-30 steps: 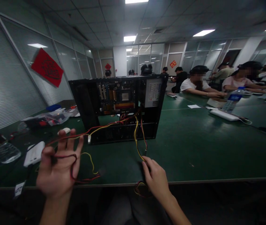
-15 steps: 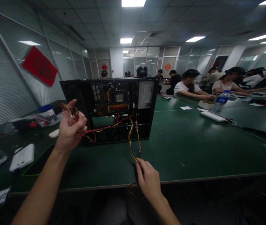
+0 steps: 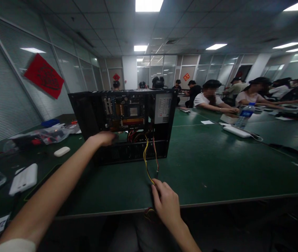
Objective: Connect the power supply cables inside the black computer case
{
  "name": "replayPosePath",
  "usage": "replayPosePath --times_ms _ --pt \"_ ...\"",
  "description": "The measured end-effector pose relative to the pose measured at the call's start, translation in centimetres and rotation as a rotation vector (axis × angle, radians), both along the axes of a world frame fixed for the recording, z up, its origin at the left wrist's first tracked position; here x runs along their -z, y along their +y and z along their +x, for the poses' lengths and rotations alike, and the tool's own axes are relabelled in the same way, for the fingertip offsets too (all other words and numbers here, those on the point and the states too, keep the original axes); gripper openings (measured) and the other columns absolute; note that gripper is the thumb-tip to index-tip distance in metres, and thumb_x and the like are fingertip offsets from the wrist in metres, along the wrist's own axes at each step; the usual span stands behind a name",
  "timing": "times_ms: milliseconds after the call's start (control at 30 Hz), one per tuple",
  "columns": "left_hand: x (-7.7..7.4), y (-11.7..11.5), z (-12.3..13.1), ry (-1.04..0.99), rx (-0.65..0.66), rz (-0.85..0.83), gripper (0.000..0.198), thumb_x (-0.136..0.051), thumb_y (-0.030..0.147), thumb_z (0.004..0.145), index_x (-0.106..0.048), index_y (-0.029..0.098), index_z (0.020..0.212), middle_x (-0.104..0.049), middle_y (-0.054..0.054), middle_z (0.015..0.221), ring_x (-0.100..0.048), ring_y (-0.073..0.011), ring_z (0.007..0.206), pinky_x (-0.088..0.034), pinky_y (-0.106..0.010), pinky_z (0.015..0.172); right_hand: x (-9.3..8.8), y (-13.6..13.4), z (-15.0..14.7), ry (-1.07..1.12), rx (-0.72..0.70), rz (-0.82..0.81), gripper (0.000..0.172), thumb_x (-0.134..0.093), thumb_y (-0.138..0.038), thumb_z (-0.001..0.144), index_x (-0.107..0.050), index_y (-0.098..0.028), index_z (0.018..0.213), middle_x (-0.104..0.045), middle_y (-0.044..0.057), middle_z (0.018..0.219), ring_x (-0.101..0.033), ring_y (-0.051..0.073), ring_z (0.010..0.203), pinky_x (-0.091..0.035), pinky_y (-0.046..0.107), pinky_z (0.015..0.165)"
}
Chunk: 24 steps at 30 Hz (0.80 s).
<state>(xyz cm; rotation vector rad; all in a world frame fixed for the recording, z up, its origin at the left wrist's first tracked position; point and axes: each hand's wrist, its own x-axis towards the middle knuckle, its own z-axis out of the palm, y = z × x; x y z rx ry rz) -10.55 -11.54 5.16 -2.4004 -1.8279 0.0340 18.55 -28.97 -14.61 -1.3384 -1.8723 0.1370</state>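
Observation:
An open black computer case (image 3: 86,112) stands upright on the green table, its motherboard (image 3: 124,108) and power supply (image 3: 163,107) facing me. My left hand (image 3: 102,138) reaches into the lower left of the case; its fingers are blurred and partly lost against the dark interior. Whether it holds any wires cannot be seen. Near the table's front edge, my right hand (image 3: 167,199) is closed on a bundle of yellow and black power cables (image 3: 146,157) that runs down from the case. The loose end of the bundle hangs below that hand, past the edge.
Left of the case lie a plastic bag with items (image 3: 38,134), a small white case (image 3: 62,151) and a white power bank (image 3: 23,179). To the right are a water bottle (image 3: 244,114), a white device (image 3: 236,131) and an open box (image 3: 229,118). Several people sit farther back.
My left hand has moved right and into the case, and the wire bundle it held up is no longer visible there. My right hand stays on its cables.

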Motion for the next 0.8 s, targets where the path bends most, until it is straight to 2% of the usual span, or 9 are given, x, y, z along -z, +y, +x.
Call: replayPosePath --times_ms 67,167,333,400,467,567,633,700,800 --pt "0.6 0.9 -0.5 -0.032 -0.046 -0.228 0.02 -0.071 0.031 0.073 -0.077 0.016 0.085 -0.077 -0.007 0.084 -0.07 -0.0229 0.076 -0.054 -0.029 0.074 0.0 0.0 0.0 0.0 -0.001 0.004 0.029 -0.043 -0.027 0.103 -0.067 -0.02 0.118 -0.068 0.006 0.087 -0.067 0.018 0.072 -0.044 0.027 0.063" --pt "0.0 1.1 -1.4 -0.136 -0.105 -0.427 0.033 -0.066 0.038 0.077 -0.077 0.015 0.099 -0.079 -0.01 0.101 -0.071 -0.0254 0.09 -0.054 -0.031 0.082 0.0 0.0 0.0 0.012 -0.014 0.014 0.027 -0.046 -0.027 0.102 -0.066 -0.021 0.118 -0.068 0.005 0.087 -0.067 0.018 0.073 -0.045 0.027 0.064" --pt "-1.2 -3.8 0.6 -0.388 -0.03 -0.062 0.053 -0.066 0.041 0.079 -0.068 0.016 0.126 -0.068 -0.011 0.133 -0.064 -0.027 0.118 -0.048 -0.033 0.101 0.2 0.0 0.0 0.03 -0.027 0.043 0.027 -0.045 -0.029 0.103 -0.066 -0.022 0.118 -0.068 0.005 0.087 -0.067 0.018 0.072 -0.045 0.028 0.064" --pt "0.5 -7.5 3.3 -0.544 -0.06 0.066 0.042 -0.053 0.043 0.09 -0.073 0.015 0.114 -0.074 -0.013 0.118 -0.068 -0.0273 0.107 -0.049 -0.036 0.097 0.3 0.0 0.1 0.052 -0.038 0.075 0.027 -0.045 -0.029 0.103 -0.066 -0.021 0.118 -0.067 0.005 0.086 -0.067 0.018 0.072 -0.045 0.028 0.064" --pt "3.6 -11.1 6.5 -0.763 -0.024 -0.126 0.046 -0.052 0.052 0.092 -0.074 0.015 0.11 -0.076 -0.012 0.105 -0.07 -0.0263 0.095 -0.052 -0.036 0.09 0.3 -0.1 0.1 0.068 -0.071 0.106 0.027 -0.045 -0.029 0.103 -0.066 -0.021 0.118 -0.066 0.005 0.085 -0.067 0.018 0.071 -0.045 0.028 0.064" --pt "8.9 -14.7 10.6 -1.217 0.104 -0.541 0.063 -0.066 0.051 0.085 -0.06 0.012 0.134 -0.075 -0.011 0.101 -0.069 -0.0234 0.096 -0.052 -0.035 0.089 0.1 -0.2 0.2 0.032 -0.145 0.127 0.029 -0.046 -0.028 0.103 -0.066 -0.021 0.122 -0.065 0.004 0.082 -0.065 0.017 0.07 -0.045 0.027 0.063" --pt "11.3 -15.5 12.2 -1.55 0.037 -0.616 0.055 -0.07 0.05 0.082 -0.065 0.012 0.121 -0.072 -0.008 0.093 -0.067 -0.0193 0.088 -0.051 -0.032 0.088 0.0 -0.3 0.2 0.006 -0.18 0.13 0.033 -0.045 -0.027 0.103 -0.064 -0.023 0.13 -0.064 0.004 0.081 -0.065 0.017 0.069 -0.045 0.027 0.062" --pt "12.2 -15.7 12.5 -1.746 -0.043 -0.549 0.043 -0.072 0.05 0.081 -0.068 0.013 0.103 -0.065 -0.003 0.078 -0.064 -0.0158 0.08 -0.05 -0.028 0.082 -0.1 -0.3 0.2 0.009 -0.182 0.143 0.037 -0.044 -0.026 0.104 -0.06 -0.023 0.136 -0.065 0.004 0.084 -0.065 0.017 0.07 -0.046 0.027 0.063" --pt "10.4 -15.4 10.8 -1.73 -0.042 -0.296 0.039 -0.071 0.051 0.084 -0.068 0.013 0.094 -0.05 0.003 0.061 -0.059 -0.0136 0.069 -0.045 -0.024 0.069 -0.2 -0.3 0.1 0.026 -0.155 0.136 0.033 -0.048 -0.028 0.102 -0.064 -0.02 0.13 -0.066 0.006 0.086 -0.065 0.018 0.072 -0.046 0.027 0.064"
